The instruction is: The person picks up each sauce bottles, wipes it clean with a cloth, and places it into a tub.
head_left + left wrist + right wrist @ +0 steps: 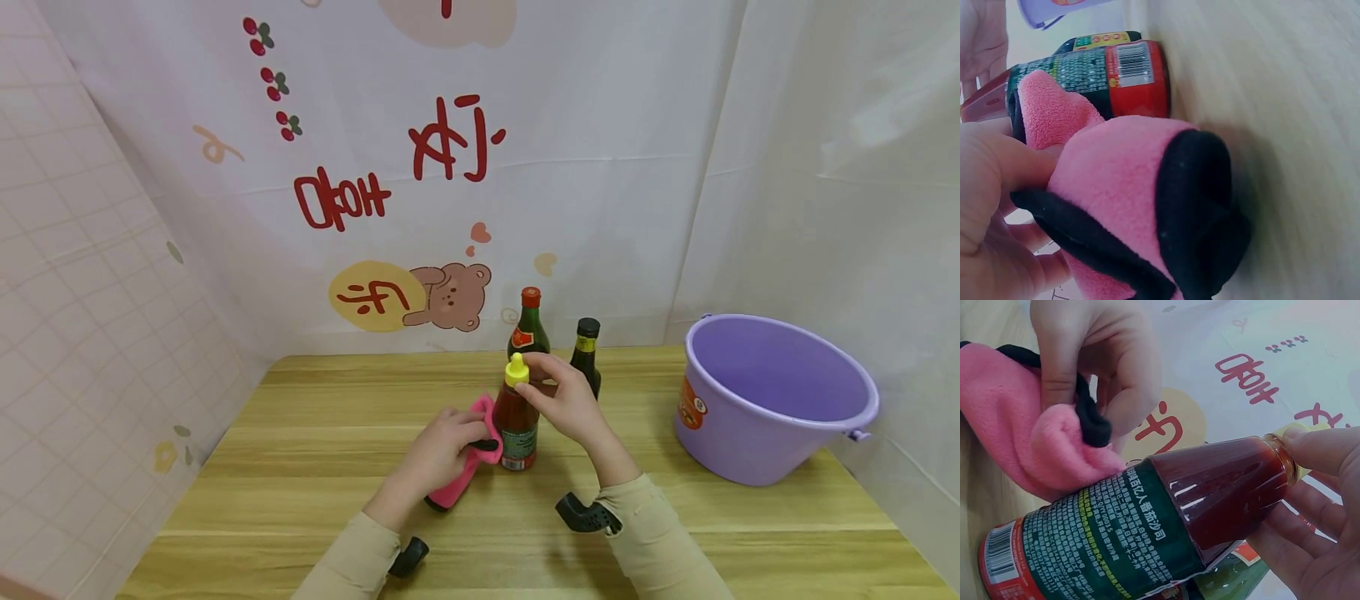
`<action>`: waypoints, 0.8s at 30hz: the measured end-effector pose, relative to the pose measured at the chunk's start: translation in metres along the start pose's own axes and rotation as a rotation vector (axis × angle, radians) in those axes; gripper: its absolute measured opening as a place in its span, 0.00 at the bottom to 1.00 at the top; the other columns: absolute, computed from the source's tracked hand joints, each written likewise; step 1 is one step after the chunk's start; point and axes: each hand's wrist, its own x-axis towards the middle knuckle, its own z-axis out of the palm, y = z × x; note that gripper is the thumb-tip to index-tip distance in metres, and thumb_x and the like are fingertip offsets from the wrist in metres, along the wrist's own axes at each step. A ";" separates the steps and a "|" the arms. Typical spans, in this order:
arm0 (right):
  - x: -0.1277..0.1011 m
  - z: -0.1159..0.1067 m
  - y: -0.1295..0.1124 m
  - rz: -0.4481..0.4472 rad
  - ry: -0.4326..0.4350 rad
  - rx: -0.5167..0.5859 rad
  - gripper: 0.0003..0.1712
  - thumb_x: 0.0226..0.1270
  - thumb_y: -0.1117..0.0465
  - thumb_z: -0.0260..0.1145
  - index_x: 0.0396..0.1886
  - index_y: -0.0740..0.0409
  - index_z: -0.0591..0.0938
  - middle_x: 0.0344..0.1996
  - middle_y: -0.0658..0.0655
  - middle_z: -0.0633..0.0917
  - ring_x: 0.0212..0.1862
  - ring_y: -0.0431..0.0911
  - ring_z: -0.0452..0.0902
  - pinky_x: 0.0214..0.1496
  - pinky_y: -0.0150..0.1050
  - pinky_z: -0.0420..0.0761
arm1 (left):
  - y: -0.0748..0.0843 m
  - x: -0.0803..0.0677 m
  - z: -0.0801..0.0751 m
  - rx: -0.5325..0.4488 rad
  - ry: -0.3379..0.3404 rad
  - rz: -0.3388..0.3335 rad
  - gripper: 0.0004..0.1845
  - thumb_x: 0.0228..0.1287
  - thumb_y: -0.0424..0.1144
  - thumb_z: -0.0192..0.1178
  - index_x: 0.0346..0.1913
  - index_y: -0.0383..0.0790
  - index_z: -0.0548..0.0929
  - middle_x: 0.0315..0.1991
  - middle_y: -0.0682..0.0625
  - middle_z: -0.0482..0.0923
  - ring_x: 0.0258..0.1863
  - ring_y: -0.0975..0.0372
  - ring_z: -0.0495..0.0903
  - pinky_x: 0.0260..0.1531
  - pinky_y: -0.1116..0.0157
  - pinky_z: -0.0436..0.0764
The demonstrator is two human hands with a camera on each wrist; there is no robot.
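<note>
Right now the left hand [442,454] holds a pink cloth [468,458] with black edges, its fingers curled around the soft folds; the cloth presses against the left side of a red sauce bottle [517,425]; the bottle stands upright on the wooden table [300,467], near the middle, a bit toward the far side; it has a yellow cap [516,369] on top and a dark green label low down; the right hand [566,400] grips the bottle up high, with its fingertips pinching around the cap and neck; seen from the right wrist, the red sauce [1222,487] shines through the glass, and the pink cloth [1035,450] touches the bottle just above the label; seen from the left wrist, the cloth [1129,206] fills most of the picture, bunched in the fingers [997,187], with the bottom of the bottle [1129,78] just behind it; two more bottles stand just behind the sauce bottle, on the far side; one is a green bottle with a red cap [529,329]; the other is a dark bottle with a black cap [586,350], a little to the right; a big purple tub [772,400] sits on the right side of the table, well apart from the hands; a white sheet with a bear picture [450,296] and red writing hangs behind the table
</note>
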 end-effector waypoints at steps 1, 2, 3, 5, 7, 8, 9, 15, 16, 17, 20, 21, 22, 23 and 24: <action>0.000 0.000 0.000 -0.002 0.000 0.000 0.21 0.65 0.67 0.70 0.58 0.61 0.79 0.46 0.59 0.82 0.48 0.53 0.82 0.48 0.44 0.83 | 0.000 0.000 0.001 0.006 -0.011 -0.002 0.13 0.54 0.25 0.71 0.38 0.46 0.86 0.44 0.53 0.84 0.39 0.57 0.76 0.41 0.60 0.79; 0.000 0.000 0.000 -0.003 0.000 0.001 0.21 0.65 0.67 0.70 0.58 0.61 0.79 0.46 0.59 0.82 0.48 0.52 0.82 0.48 0.44 0.83 | -0.001 0.000 0.001 0.008 -0.023 -0.002 0.13 0.53 0.25 0.71 0.38 0.46 0.86 0.45 0.53 0.84 0.38 0.57 0.76 0.41 0.61 0.78; 0.000 0.000 0.000 -0.002 0.000 0.000 0.21 0.65 0.67 0.70 0.58 0.61 0.79 0.46 0.59 0.82 0.48 0.52 0.82 0.48 0.44 0.83 | -0.001 -0.001 0.003 0.019 -0.035 -0.002 0.14 0.53 0.25 0.71 0.38 0.46 0.86 0.45 0.52 0.84 0.38 0.57 0.76 0.40 0.61 0.78; 0.000 0.000 -0.001 -0.002 0.000 -0.001 0.22 0.65 0.67 0.70 0.58 0.61 0.79 0.46 0.59 0.82 0.48 0.52 0.82 0.48 0.44 0.83 | -0.002 -0.001 0.004 0.027 -0.066 -0.006 0.15 0.51 0.24 0.71 0.38 0.46 0.85 0.46 0.52 0.84 0.38 0.57 0.76 0.40 0.61 0.78; 0.000 0.000 -0.001 -0.006 0.003 -0.003 0.22 0.65 0.67 0.70 0.58 0.61 0.79 0.46 0.59 0.82 0.48 0.52 0.82 0.48 0.45 0.83 | -0.003 -0.001 0.005 0.032 -0.096 -0.015 0.16 0.51 0.23 0.70 0.39 0.46 0.86 0.47 0.52 0.84 0.38 0.57 0.76 0.40 0.62 0.78; 0.000 0.000 0.000 -0.005 0.004 -0.005 0.21 0.65 0.67 0.70 0.58 0.61 0.79 0.46 0.59 0.82 0.48 0.52 0.82 0.48 0.45 0.83 | -0.004 -0.001 0.006 0.033 -0.107 -0.017 0.15 0.51 0.23 0.70 0.39 0.46 0.86 0.47 0.52 0.84 0.38 0.57 0.76 0.40 0.62 0.78; 0.000 0.000 0.000 -0.008 0.006 -0.006 0.21 0.65 0.67 0.70 0.58 0.61 0.79 0.46 0.59 0.82 0.47 0.52 0.82 0.48 0.45 0.83 | -0.004 -0.001 0.006 0.036 -0.118 -0.019 0.15 0.51 0.24 0.71 0.39 0.46 0.86 0.47 0.52 0.84 0.38 0.57 0.76 0.40 0.62 0.78; -0.001 0.000 0.000 -0.011 0.007 0.002 0.21 0.65 0.67 0.70 0.58 0.62 0.79 0.46 0.59 0.82 0.48 0.52 0.82 0.48 0.45 0.83 | -0.004 0.003 0.008 0.064 -0.158 0.013 0.14 0.51 0.26 0.73 0.39 0.46 0.87 0.43 0.52 0.85 0.36 0.58 0.77 0.38 0.63 0.77; -0.001 0.000 0.000 -0.007 0.006 0.004 0.21 0.65 0.67 0.70 0.58 0.62 0.79 0.46 0.59 0.82 0.48 0.52 0.82 0.48 0.45 0.83 | -0.004 0.003 0.008 0.069 -0.164 0.017 0.14 0.51 0.26 0.73 0.39 0.46 0.87 0.42 0.52 0.85 0.36 0.58 0.77 0.38 0.63 0.77; 0.000 0.000 0.000 -0.004 0.004 0.006 0.21 0.65 0.67 0.70 0.58 0.61 0.79 0.47 0.59 0.81 0.48 0.52 0.82 0.48 0.45 0.83 | -0.004 0.004 0.008 0.072 -0.174 0.014 0.14 0.51 0.26 0.73 0.39 0.46 0.87 0.42 0.53 0.85 0.36 0.59 0.77 0.38 0.63 0.77; 0.000 0.000 0.001 -0.002 0.004 0.006 0.22 0.65 0.67 0.70 0.58 0.61 0.79 0.47 0.59 0.82 0.48 0.52 0.82 0.49 0.44 0.83 | -0.004 0.005 0.009 0.098 -0.201 0.015 0.15 0.50 0.26 0.74 0.39 0.47 0.87 0.40 0.55 0.85 0.34 0.60 0.76 0.36 0.64 0.76; 0.000 0.000 0.001 -0.003 0.004 0.006 0.22 0.65 0.67 0.70 0.58 0.61 0.79 0.47 0.59 0.82 0.48 0.52 0.82 0.49 0.44 0.83 | -0.004 0.005 0.009 0.107 -0.212 0.012 0.15 0.50 0.26 0.74 0.39 0.47 0.87 0.39 0.56 0.85 0.33 0.61 0.76 0.36 0.64 0.76; -0.001 0.000 0.001 -0.003 0.005 0.006 0.21 0.65 0.67 0.70 0.58 0.61 0.79 0.47 0.59 0.82 0.48 0.52 0.82 0.48 0.45 0.83 | -0.004 0.006 0.009 0.117 -0.221 0.012 0.16 0.49 0.26 0.74 0.39 0.48 0.87 0.39 0.57 0.85 0.33 0.61 0.75 0.36 0.65 0.76; -0.001 0.000 0.002 -0.007 0.005 0.006 0.22 0.65 0.67 0.70 0.58 0.61 0.79 0.47 0.59 0.82 0.48 0.52 0.82 0.49 0.44 0.83 | -0.004 0.006 0.008 0.121 -0.232 0.009 0.16 0.49 0.27 0.74 0.39 0.48 0.88 0.38 0.58 0.85 0.32 0.62 0.75 0.36 0.65 0.76; -0.001 0.001 0.002 -0.008 0.005 0.008 0.22 0.65 0.67 0.70 0.58 0.61 0.79 0.46 0.59 0.81 0.48 0.52 0.82 0.49 0.45 0.83 | -0.004 0.006 0.008 0.121 -0.241 0.003 0.16 0.49 0.27 0.74 0.40 0.48 0.88 0.38 0.58 0.85 0.32 0.62 0.74 0.35 0.65 0.75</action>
